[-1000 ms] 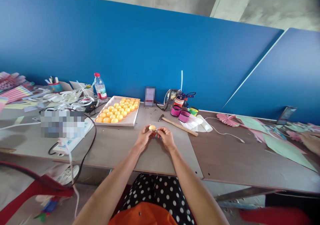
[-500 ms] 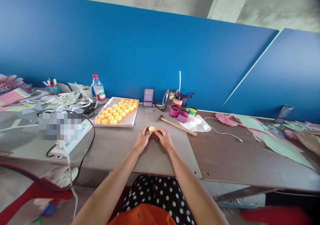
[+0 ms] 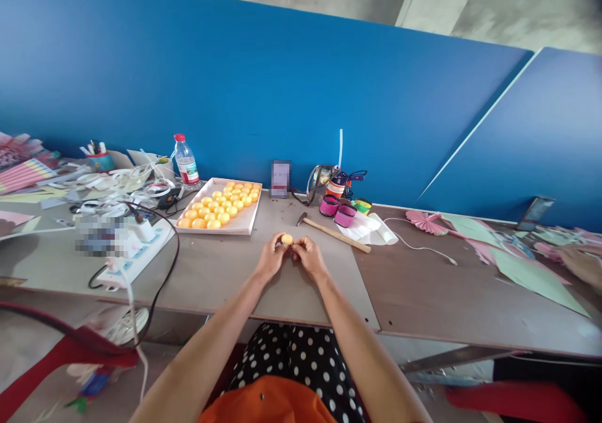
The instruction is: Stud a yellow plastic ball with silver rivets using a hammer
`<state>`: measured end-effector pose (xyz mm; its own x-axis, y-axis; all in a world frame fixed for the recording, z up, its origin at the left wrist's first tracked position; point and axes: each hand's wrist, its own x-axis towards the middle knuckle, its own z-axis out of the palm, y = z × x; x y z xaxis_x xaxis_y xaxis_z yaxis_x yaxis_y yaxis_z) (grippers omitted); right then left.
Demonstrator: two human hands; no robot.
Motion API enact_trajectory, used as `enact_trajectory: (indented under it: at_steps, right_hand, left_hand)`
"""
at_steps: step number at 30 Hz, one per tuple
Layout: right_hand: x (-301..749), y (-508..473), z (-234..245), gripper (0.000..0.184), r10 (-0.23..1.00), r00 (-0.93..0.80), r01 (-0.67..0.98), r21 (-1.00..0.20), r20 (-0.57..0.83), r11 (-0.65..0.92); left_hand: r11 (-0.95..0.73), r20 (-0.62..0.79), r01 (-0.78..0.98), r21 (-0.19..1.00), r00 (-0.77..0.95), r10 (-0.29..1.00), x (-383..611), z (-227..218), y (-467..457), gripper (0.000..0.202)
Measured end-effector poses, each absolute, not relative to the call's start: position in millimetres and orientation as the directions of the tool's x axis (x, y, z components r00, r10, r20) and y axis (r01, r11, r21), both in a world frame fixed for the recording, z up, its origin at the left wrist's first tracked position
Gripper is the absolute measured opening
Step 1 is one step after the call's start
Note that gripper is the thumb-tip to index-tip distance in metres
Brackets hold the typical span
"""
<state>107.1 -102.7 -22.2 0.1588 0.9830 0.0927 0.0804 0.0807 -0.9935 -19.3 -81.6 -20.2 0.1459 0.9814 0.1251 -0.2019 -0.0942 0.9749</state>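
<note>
Between the fingers of my left hand (image 3: 271, 257) is a small round yellow-orange ball (image 3: 286, 239), like the ones in the tray. My right hand (image 3: 308, 257) meets it from the other side, its fingers pinched together at the ball's lower right edge; whatever they grip is too small to make out. Both hands are low over the grey table, near its front half. To their left, a shallow white tray (image 3: 244, 229) carries rows of similar yellow-orange balls. A hammer (image 3: 335, 234) with a wooden handle lies to the right of my hands.
A phone (image 3: 281, 179) leans on the blue partition (image 3: 263, 84). Magenta rings (image 3: 345, 216) and white sheets lie behind the hammer. On the left are a bottle (image 3: 187, 164), a power strip (image 3: 141, 253) and tangled white strips. Another person's hand (image 3: 580, 264) is at far right, beside paper.
The view has shifted slightly. Both hands stay together at the same spot, and the ball is turned a little between the fingers.
</note>
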Motion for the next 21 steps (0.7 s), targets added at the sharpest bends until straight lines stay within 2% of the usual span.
enact_trajectory:
  at_steps: [8, 13, 16, 18, 21]
  right_hand:
    - [108, -100, -25, 0.012, 0.978, 0.195, 0.109, -0.992, 0.076, 0.055]
    - [107, -104, -21, 0.019, 0.951, 0.269, 0.112, -0.986, 0.153, 0.127]
    - [112, -105, -20, 0.021, 0.859, 0.395, 0.329, -0.923, 0.327, 0.199]
    - [115, -105, -20, 0.023, 0.808, 0.405, 0.520, -0.835, 0.428, 0.182]
    - [113, -103, -21, 0.031, 0.845, 0.337, 0.704, -0.707, 0.417, 0.068]
  left_hand:
    - [-0.073, 0.101, -0.218, 0.973, 0.122, 0.987, -18, -19, -84, 0.028]
    - [0.037, 0.019, -0.356, 0.934, 0.152, 0.988, -15, -19, -82, 0.027]
    - [0.155, -0.092, -0.505, 0.849, 0.147, 0.985, -14, -16, -81, 0.029]
    - [0.192, -0.123, -0.563, 0.804, 0.158, 0.980, -15, -13, -81, 0.032]
    - [0.208, -0.133, -0.598, 0.774, 0.168, 0.977, -18, -10, -81, 0.038]
